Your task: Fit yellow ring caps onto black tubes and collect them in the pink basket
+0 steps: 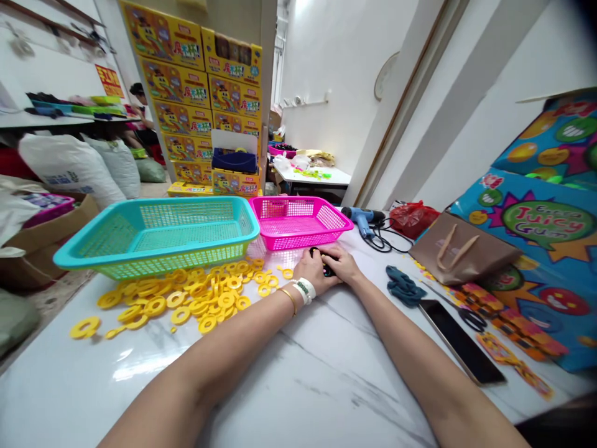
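Observation:
My left hand (311, 272) and my right hand (342, 264) meet over the table just in front of the pink basket (305, 239). Between them they grip a small black object (328, 269) with bits of colour on it; most of it is covered by my fingers, so its kind does not show. Both hands have their fingers curled around it. To the left of my left hand lies a loose heap of yellow plastic rings (226, 300). Behind the heap stands a turquoise basket (158, 261), and no contents show in it.
At right lie a blue heat gun (368, 218) with a black cord, a dark teal cloth (403, 286), scissors (472, 319), and a phone (461, 342). A brown paper bag (461, 249) leans on blue gum boxes (545, 218). Yellow cartons (177, 84) are stacked behind; a person (144, 118) sits far left.

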The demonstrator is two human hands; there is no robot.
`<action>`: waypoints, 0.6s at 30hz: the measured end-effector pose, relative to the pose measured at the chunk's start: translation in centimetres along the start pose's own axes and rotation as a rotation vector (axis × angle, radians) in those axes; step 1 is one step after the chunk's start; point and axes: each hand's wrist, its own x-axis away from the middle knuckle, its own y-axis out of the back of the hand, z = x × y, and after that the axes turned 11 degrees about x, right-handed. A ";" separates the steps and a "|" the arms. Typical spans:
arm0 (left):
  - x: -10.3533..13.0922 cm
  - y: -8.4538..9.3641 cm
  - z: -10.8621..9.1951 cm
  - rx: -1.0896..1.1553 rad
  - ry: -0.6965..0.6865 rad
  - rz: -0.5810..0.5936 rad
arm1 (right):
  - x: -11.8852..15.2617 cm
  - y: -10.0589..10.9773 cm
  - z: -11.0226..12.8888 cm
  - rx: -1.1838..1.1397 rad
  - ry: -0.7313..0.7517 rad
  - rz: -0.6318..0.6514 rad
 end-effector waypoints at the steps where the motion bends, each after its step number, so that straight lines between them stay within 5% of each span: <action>1: 0.3 0.1 -0.1 0.004 0.002 0.002 | 0.3 0.0 0.2 -0.010 -0.012 -0.005; 10: 6.2 1.5 -1.9 0.065 0.005 0.044 | 6.1 0.9 4.0 -0.105 -0.123 -0.055; 18: 15.1 6.5 -3.1 0.144 0.041 0.108 | 13.4 0.8 11.6 -0.133 -0.150 -0.050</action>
